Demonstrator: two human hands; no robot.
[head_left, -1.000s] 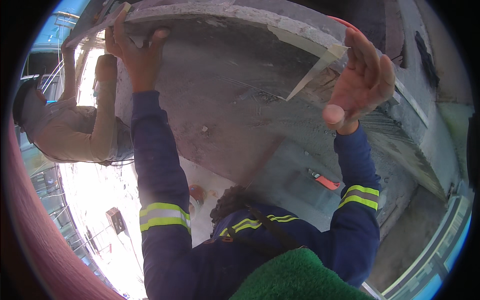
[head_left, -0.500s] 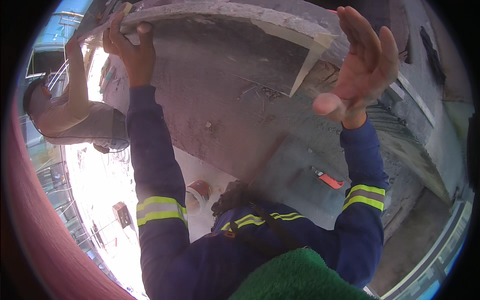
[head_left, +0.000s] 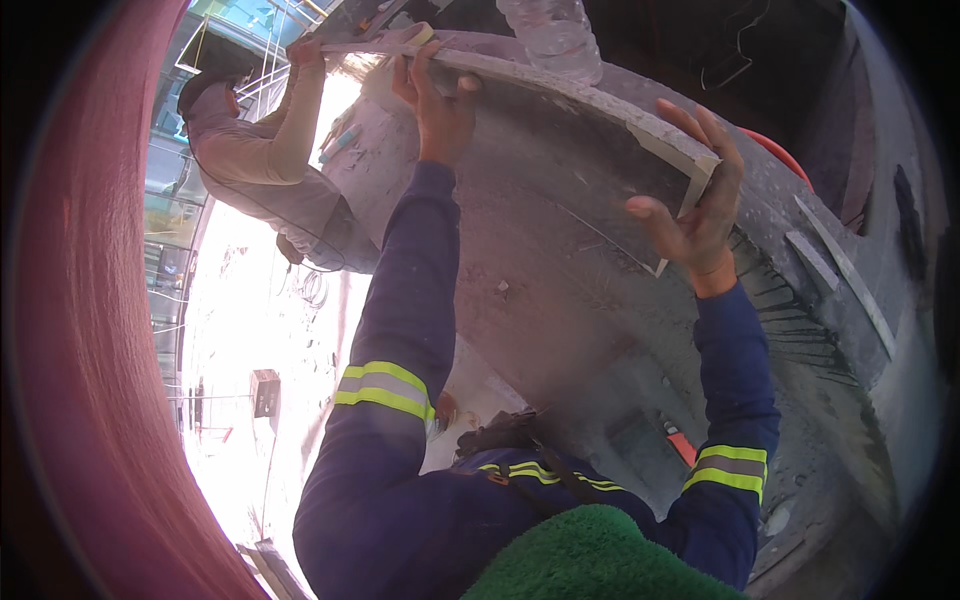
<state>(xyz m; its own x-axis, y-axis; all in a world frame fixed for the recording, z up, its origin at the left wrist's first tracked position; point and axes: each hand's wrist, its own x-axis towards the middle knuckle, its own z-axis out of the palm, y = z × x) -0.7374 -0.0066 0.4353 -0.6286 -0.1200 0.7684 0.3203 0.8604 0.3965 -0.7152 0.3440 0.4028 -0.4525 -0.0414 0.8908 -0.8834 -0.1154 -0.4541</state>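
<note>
A long grey panel (head_left: pixel 560 125) with a pale, rough edge stretches across the upper part of the view. My left hand (head_left: pixel 440 115) grips its upper edge, fingers over the back and thumb at the front. At the panel's right end, my right hand (head_left: pixel 705 205) is wrapped about the corner, its thumb in front and its fingers along the end and behind. A person in a light long-sleeved top (head_left: pixel 265 140) has raised hands at the left end of the panel. The contact there is small and hard to make out.
A clear ribbed plastic bottle (head_left: pixel 555 40) stands behind the panel. Beyond the right corner curves a red hose (head_left: pixel 780 155). Pale strips (head_left: pixel 850 275) lie on the grey surface at right. Below, a red utility knife (head_left: pixel 682 445) lies partly behind my right sleeve. Bright ground extends at left.
My right hand, earlier open and raised beside the panel's end, has come onto its corner. My left hand keeps its hold. The view has shifted, bringing the bottle and hose into sight.
</note>
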